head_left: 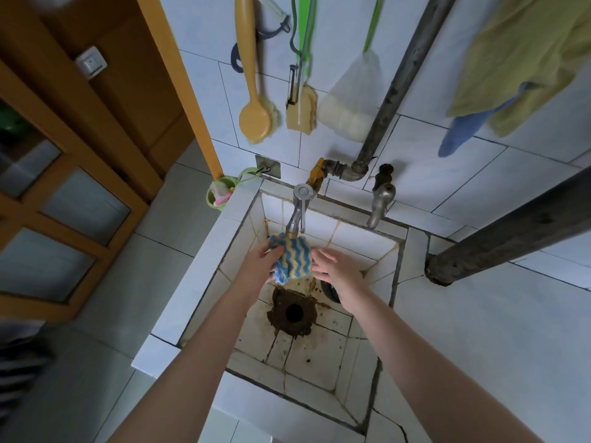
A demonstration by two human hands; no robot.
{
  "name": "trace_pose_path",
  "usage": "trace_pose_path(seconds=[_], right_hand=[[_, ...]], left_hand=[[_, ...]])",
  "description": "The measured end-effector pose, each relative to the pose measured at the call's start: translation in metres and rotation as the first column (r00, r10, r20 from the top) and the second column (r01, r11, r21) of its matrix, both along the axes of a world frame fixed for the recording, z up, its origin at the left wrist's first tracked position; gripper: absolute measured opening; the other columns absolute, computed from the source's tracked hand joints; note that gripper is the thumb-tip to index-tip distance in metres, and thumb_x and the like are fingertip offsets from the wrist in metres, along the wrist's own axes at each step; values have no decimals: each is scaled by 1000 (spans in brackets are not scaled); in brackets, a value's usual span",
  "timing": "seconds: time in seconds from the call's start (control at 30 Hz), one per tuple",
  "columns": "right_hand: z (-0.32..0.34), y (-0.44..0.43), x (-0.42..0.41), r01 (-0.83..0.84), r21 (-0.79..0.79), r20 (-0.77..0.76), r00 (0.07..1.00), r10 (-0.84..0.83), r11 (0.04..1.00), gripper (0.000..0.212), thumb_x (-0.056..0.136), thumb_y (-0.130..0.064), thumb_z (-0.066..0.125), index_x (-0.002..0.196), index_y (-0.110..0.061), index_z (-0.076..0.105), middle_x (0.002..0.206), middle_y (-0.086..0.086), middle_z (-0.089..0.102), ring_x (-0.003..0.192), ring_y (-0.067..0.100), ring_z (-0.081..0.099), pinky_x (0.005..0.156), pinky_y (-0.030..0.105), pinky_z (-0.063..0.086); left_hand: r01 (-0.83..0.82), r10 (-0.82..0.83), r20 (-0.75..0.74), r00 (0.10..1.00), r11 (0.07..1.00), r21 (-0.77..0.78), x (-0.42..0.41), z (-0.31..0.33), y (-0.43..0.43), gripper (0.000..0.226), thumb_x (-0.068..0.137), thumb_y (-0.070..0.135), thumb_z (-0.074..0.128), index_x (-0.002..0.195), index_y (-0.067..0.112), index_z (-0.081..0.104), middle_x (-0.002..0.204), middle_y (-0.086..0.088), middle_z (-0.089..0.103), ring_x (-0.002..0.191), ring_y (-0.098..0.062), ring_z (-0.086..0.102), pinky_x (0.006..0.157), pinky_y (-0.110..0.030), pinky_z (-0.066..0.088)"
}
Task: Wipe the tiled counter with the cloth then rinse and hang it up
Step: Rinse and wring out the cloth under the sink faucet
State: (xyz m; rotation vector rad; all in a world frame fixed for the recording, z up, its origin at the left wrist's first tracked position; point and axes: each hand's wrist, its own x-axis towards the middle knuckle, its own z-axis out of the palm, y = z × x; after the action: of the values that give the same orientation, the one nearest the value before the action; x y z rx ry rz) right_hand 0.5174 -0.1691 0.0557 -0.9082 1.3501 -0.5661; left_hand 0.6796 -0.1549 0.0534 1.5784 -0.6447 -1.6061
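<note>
Left hand (260, 262) grips the cloth (293, 261): thumb pressed on the front of its left side, the fingers wrapped out of sight behind it. My right hand (337, 271) is relaxed, fingers straight and slightly spread, fingertips touching the cloth's right edge without closing on it. The cloth is blue and yellow in zigzag stripes, bunched, held in the air directly under the spout of the chrome tap (299, 211), above the sink (319, 372). Whether water is running I cannot tell. The sink is a square basin lined with white tiles, stained brown along the grout lines; its drain hole (294, 312) sits in a dark ring of grime just below the cloth. A second, duller tap (380, 199) projects from the back wall to the right of the chrome one, beside a grey pipe (406, 78) that runs up the wall. The tiled counter (486, 340) extends to the right of the sink, white, with a dark post (511, 243) standing on it near the basin's far right corner. On the white-tiled wall above hang a yellow long-handled brush (255, 118), a sponge (302, 111), a mesh bag (353, 97), and at upper right a green towel (527, 59) with a blue rag (462, 132) beneath it. A green cup (220, 195) hangs at the sink's far left corner. A wooden door (80, 193) with glass panes is at my left.
</note>
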Motion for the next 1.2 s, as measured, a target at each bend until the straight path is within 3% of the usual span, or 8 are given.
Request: trace_pose_path(seconds=[0.13, 0.2, 0.4, 0.63, 0.8, 0.93, 1.2], right_hand=[[0, -10, 9, 85, 36, 71, 994, -87, 996, 26, 87, -18, 65, 109, -5, 62, 105, 8, 66, 81, 11, 66, 60, 19, 55], [2, -14, 12, 135, 22, 76, 988, -136, 991, 16, 86, -11, 66, 100, -5, 64, 102, 8, 66, 82, 14, 66, 57, 19, 55], [-1, -16, 22, 199, -10, 103, 975, -197, 980, 4, 88, -10, 62, 93, -8, 62, 105, 10, 65, 102, 26, 62, 70, 24, 54], [-15, -8, 22, 264, 47, 176, 947, -268, 963, 4, 88, -10, 62, 91, -9, 61, 103, 10, 66, 103, 28, 62, 85, 35, 53], [-14, -11, 18, 350, 69, 201, 912, -357, 934, 7, 87, -11, 64, 93, -10, 61, 104, 10, 65, 103, 26, 62, 86, 33, 51], [-16, -11, 12, 356, 37, 204, 912, -356, 934, 6, 86, -11, 65, 91, -12, 62, 105, 10, 65, 106, 28, 61, 90, 36, 50], [-19, -14, 10, 369, 50, 226, 901, -370, 928, 6, 84, -10, 67, 88, -12, 64, 102, 9, 66, 107, 29, 62, 96, 42, 49]], left_hand=[[26, -25, 30, 999, 999, -21, 0, -4, 0, 23, 96, 13, 48, 117, 17, 57, 115, -11, 65, 105, -25, 63, 89, -33, 52], [-35, 35, 24, 999, 999, -17, -1, -5, -1, 26, 95, 12, 49, 120, 13, 57, 112, -10, 65, 103, -25, 63, 89, -33, 52], [-164, 164, 17, 986, 986, -12, 3, -9, -2, 12, 92, 10, 55, 102, 14, 60, 106, -12, 66, 95, -25, 64, 83, -34, 54], [-189, 189, -11, 982, 982, -14, 2, -11, 0, 29, 93, 12, 55, 120, 3, 58, 112, -15, 66, 103, -27, 63, 93, -37, 51], [-188, 186, -36, 982, 981, -44, -6, -8, -6, 19, 93, 13, 55, 109, 11, 62, 101, -8, 67, 90, -18, 64, 82, -25, 53], [-176, 175, -47, 983, 984, -29, -10, -14, -7, 22, 94, 16, 52, 113, 8, 61, 96, -4, 67, 86, -14, 64, 67, -17, 51], [-237, 232, -135, 963, 971, -20, -12, -14, -8, 27, 93, 14, 53, 118, 6, 60, 104, -8, 66, 94, -18, 63, 87, -29, 51]])
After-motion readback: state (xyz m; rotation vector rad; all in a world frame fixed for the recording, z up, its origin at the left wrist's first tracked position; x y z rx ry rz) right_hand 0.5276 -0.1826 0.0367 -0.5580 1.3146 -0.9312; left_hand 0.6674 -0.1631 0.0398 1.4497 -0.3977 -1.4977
